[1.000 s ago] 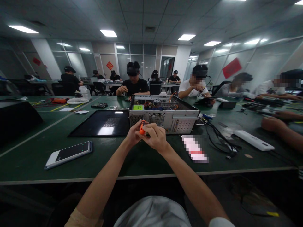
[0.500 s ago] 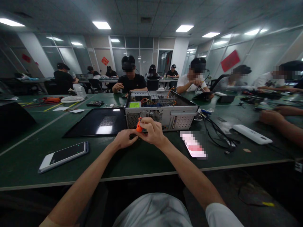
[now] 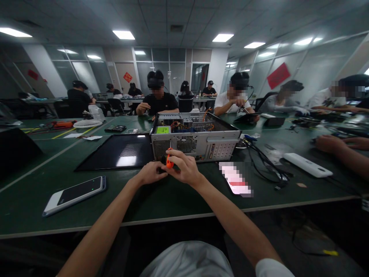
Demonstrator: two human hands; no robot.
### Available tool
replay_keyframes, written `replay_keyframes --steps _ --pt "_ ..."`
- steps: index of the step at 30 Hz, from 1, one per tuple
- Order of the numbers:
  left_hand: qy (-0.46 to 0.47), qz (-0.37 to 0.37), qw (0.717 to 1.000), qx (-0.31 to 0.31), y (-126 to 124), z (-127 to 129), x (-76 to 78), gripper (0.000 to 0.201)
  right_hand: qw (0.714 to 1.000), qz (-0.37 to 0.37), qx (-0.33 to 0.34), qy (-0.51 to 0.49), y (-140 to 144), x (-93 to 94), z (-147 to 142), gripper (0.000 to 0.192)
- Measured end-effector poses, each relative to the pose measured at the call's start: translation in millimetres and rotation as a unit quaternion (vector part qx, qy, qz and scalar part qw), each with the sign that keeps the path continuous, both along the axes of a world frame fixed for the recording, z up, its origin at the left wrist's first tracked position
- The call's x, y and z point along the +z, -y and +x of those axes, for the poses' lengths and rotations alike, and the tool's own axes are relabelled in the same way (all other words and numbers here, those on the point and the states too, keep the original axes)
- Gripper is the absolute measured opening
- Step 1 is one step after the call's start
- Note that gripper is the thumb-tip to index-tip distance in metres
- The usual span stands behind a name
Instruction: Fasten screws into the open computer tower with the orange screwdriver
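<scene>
Holding an orange tool (image 3: 170, 161) in the right grip (image 3: 184, 168), with thumb and fingers pinched closely around it and parted no wider than its own thickness. Seen mostly upright in that pinch; too small and too covered to make out a shaft or tip. Curled low with the left grip (image 3: 150, 174), just left of the tool and close beside the right fingers; impossible to tell of anything held inside that curl.

Facing the vented near side of a computer case (image 3: 196, 144), lying just beyond both grips with its open face up and wires (image 3: 174, 125) showing inside. Stretching crosswise along that near side, left to right as seen from the grip, and reaching much farther right of the tool than left. Placed, then, before the lower left part of that side, apparently with the right fingertips nearer than the left. Cannot tell touching from merely near, with fingers hiding the gap.

Bordered left, beyond the left grip, by a black panel (image 3: 115, 154) flat on the tabletop (image 3: 167, 200). Flanked by a partly blurred phone (image 3: 235, 179) right of the right grip, with black cables (image 3: 265, 165) farther right.
</scene>
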State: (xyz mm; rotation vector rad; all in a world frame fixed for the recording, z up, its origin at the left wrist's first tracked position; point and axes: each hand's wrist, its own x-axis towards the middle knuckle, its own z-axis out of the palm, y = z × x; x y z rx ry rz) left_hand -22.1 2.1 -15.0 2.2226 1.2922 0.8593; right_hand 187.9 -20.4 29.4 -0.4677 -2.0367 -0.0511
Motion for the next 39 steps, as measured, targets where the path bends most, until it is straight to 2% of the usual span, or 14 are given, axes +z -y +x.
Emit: replay_keyframes --steps 3,8,12,17,19,23,31,39 --pt "-0.054 0.011 0.998 -0.008 -0.2 -5.2 3.6 0.011 1.0 -0.016 -0.01 -0.003 -0.8 1.6 2.8 0.019" --pt "-0.126 0.023 0.991 0.03 1.2 -12.3 8.4 0.036 0.999 -0.003 -0.016 -0.041 -3.8 0.4 7.0 0.02" --pt "-0.161 0.012 0.986 0.052 3.2 -14.4 13.8 0.039 0.998 0.05 -0.027 -0.042 -6.1 -1.3 7.2 0.021" --pt "-0.224 -0.01 0.973 0.061 3.5 -18.4 20.7 0.042 0.98 0.179 -0.03 -0.086 -5.8 3.0 5.1 0.021" --pt "-0.238 -0.013 0.97 0.057 3.1 -19.3 21.6 0.039 0.978 0.186 -0.021 -0.096 -4.7 4.1 3.8 0.022" --pt "-0.243 -0.014 0.969 0.036 3.3 -17.2 21.9 0.027 0.982 0.169 -0.012 -0.078 -2.1 2.6 1.5 0.022" --pt "-0.221 -0.021 0.974 0.046 5.5 -12.6 23.3 0.022 0.985 0.157 -0.013 -0.064 -2.3 -1.5 0.0 0.026" --pt "-0.172 0.017 0.985 0.011 -0.1 -7.1 12.4 0.022 0.984 0.158 -0.001 -0.08 -2.0 -1.2 -0.7 0.024"
